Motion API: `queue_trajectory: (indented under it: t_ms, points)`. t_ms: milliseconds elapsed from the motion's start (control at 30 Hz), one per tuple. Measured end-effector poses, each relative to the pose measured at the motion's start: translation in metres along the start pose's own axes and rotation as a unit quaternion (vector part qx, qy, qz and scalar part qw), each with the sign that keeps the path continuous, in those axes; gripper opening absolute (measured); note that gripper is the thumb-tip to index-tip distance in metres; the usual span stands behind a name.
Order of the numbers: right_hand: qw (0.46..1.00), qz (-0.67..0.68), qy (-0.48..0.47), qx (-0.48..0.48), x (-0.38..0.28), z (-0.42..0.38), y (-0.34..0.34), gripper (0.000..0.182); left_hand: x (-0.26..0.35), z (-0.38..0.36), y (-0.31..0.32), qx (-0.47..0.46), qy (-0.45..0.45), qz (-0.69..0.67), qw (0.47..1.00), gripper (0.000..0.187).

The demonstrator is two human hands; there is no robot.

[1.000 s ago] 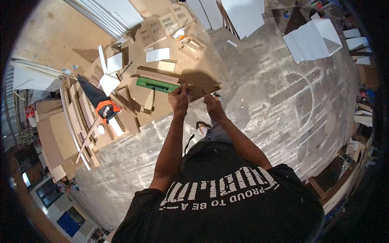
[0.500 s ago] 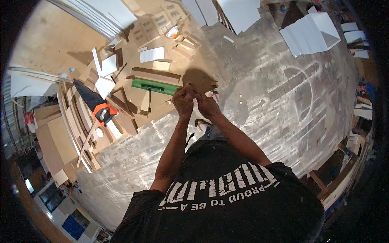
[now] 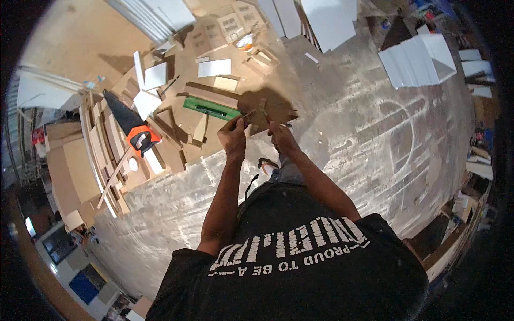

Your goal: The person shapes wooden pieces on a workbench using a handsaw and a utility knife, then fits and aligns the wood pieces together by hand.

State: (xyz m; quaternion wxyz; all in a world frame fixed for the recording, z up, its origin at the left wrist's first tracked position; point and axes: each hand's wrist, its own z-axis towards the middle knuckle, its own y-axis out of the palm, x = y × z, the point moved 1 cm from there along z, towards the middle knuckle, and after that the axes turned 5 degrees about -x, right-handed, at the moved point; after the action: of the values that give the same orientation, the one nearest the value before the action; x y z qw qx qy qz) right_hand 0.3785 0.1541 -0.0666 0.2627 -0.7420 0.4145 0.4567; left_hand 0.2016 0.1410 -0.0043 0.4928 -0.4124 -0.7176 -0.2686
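Note:
My left hand (image 3: 232,140) is closed in a pinch at the right end of a green tool (image 3: 211,108); a thin sliver sticks out from its fingertips. Just to the right, my right hand (image 3: 284,140) is closed too, its fingers near a small thin piece that I cannot make out against the dark shadow. A gap separates the two hands. The green tool, long with a dark slot, rests on the brown board (image 3: 214,144) beside a wooden strip (image 3: 211,94). Below it lies a short pointed wood piece (image 3: 201,129).
An orange-handled saw (image 3: 143,140) lies on wood strips at the left. White offcuts (image 3: 214,68) and a round white-and-orange container (image 3: 246,42) sit farther back. A white box-like stack (image 3: 415,61) stands on the grey floor (image 3: 353,123) at the right.
My hands, which were together, have moved apart, and a thin piece now shows between them. The board and tools have shifted slightly right in view.

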Motion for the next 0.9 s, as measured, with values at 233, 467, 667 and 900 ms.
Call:
queue_trajectory:
  t_ms: [233,467,667,900]
  points:
    - [0.964,0.263,-0.015,-0.039,-0.121,-0.023,0.008,0.026,0.068,-0.053,-0.027,-0.052,0.074,-0.016,0.996,0.024]
    - [0.964,0.218,-0.112,-0.101,-0.164,-0.053,0.04,0.014,0.084,-0.095,-0.047,-0.054,0.145,-0.11,0.982,0.024]
    - [0.964,0.14,-0.202,-0.098,-0.167,-0.088,0.059,0.014,0.08,-0.119,-0.058,-0.066,0.097,-0.364,0.924,0.024]
    - [0.958,0.045,-0.281,-0.021,-0.142,-0.104,0.082,0.023,0.083,-0.148,-0.065,-0.094,0.045,-0.411,0.906,0.025]
